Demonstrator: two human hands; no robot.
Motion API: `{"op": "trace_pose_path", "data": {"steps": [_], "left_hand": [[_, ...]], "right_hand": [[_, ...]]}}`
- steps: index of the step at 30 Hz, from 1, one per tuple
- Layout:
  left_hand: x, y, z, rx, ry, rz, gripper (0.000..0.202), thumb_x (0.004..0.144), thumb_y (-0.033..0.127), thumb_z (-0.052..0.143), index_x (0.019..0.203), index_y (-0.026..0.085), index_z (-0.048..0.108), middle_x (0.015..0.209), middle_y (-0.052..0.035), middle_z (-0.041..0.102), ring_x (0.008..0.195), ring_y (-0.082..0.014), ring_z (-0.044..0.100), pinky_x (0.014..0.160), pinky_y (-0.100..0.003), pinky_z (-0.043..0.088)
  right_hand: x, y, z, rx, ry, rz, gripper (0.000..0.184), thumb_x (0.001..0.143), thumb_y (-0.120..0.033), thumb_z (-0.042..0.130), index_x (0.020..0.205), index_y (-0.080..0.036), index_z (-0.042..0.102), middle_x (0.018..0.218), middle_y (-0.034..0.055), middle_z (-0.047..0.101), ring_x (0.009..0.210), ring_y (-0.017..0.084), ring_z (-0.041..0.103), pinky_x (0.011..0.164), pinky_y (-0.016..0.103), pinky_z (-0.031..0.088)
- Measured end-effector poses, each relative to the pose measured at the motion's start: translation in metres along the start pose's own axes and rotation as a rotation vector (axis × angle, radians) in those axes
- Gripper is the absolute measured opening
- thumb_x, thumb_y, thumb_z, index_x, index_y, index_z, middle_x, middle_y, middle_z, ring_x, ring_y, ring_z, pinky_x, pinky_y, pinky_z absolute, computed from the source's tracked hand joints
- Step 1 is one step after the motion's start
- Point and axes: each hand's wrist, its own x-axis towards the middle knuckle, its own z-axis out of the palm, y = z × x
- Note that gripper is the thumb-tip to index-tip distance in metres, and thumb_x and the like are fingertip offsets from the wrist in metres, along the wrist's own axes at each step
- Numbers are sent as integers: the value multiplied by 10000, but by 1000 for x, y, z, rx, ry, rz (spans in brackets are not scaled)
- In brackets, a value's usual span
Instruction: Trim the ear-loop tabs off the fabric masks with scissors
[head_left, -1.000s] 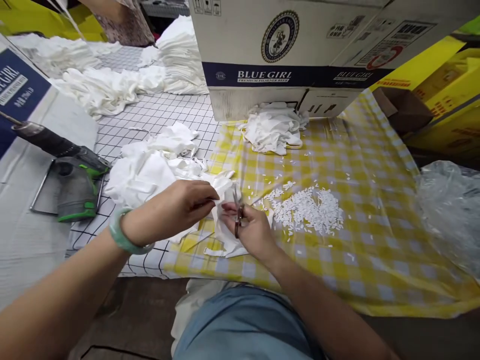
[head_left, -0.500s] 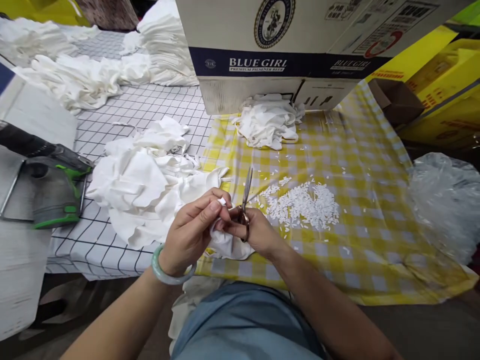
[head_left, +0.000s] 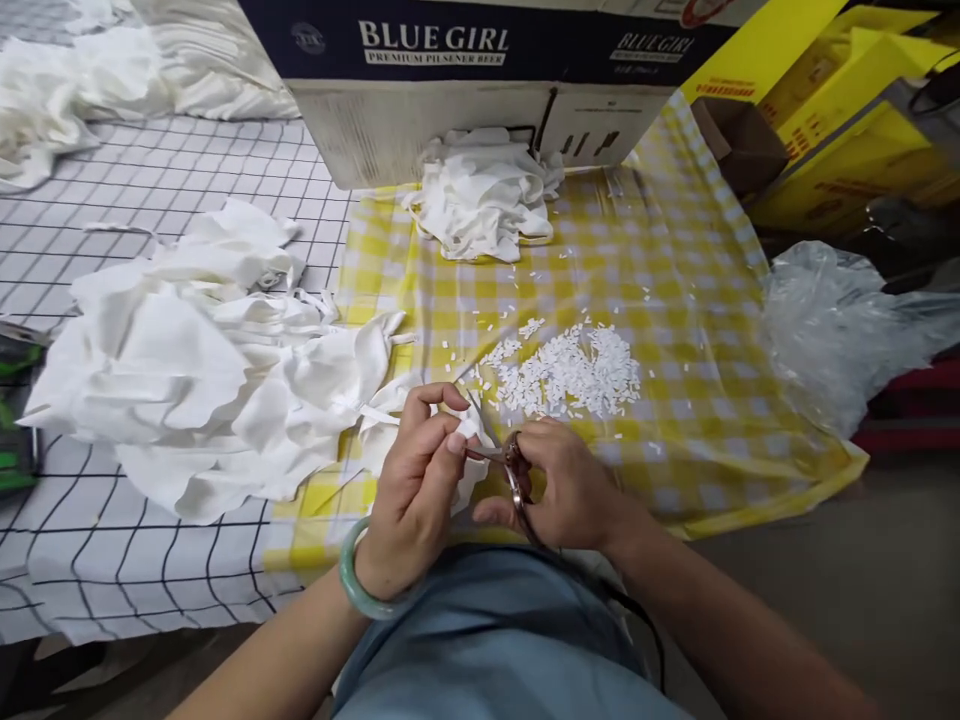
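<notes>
Pinched between the thumb and fingers of my left hand (head_left: 424, 465) is a piece of white fabric (head_left: 471, 425). A pale green bangle (head_left: 360, 590) circles that wrist. My right hand (head_left: 574, 480) grips a pair of scissors (head_left: 517, 475) by the handles. The scissor blades are spread and reach the fabric beside my left fingertips. To the left lies a loose heap of white fabric pieces (head_left: 187, 350). Beyond my right hand, small white snippets (head_left: 570, 370) are scattered in a pile on the yellow checked cloth (head_left: 690, 400).
A Blue Girl beer carton (head_left: 480, 110) stands at the back, with a bunch of white fabric (head_left: 487, 195) against it. Stacked white fabric (head_left: 210, 60) lies back left. Clear plastic (head_left: 825, 330) and yellow bags (head_left: 847, 130) are at the right.
The view has shifted downward and to the right. My right hand has turned the scissors from pointing away to pointing at the fabric, and their blades have opened.
</notes>
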Motion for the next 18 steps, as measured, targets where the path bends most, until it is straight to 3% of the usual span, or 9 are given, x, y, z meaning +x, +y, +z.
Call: {"op": "trace_pose_path", "data": {"steps": [6, 14, 18], "left_hand": [[-2, -2, 4, 67, -44, 74, 277, 1002, 268, 390, 797, 197, 563, 1059, -94, 463, 1031, -233, 477, 815, -352, 473], [-3, -3, 8, 83, -50, 146, 259, 998, 211, 388, 800, 191, 553, 1053, -88, 458, 1055, -225, 460, 920, -385, 437], [-2, -3, 8, 101, -71, 188, 258, 999, 192, 382, 799, 198, 545, 953, -77, 481, 1080, -232, 433, 942, -396, 409]], "right_hand": [[-4, -1, -6, 28, -56, 50, 519, 701, -603, 732, 545, -190, 461, 512, -27, 496, 536, 109, 414, 631, 278, 316], [-5, -3, -5, 31, -42, 67, 527, 670, -578, 751, 516, -199, 418, 493, -35, 474, 508, 99, 384, 625, 283, 306], [-6, -2, -4, 73, -31, 57, 532, 681, -586, 748, 517, -197, 424, 485, -38, 486, 494, 94, 393, 628, 289, 313]]}}
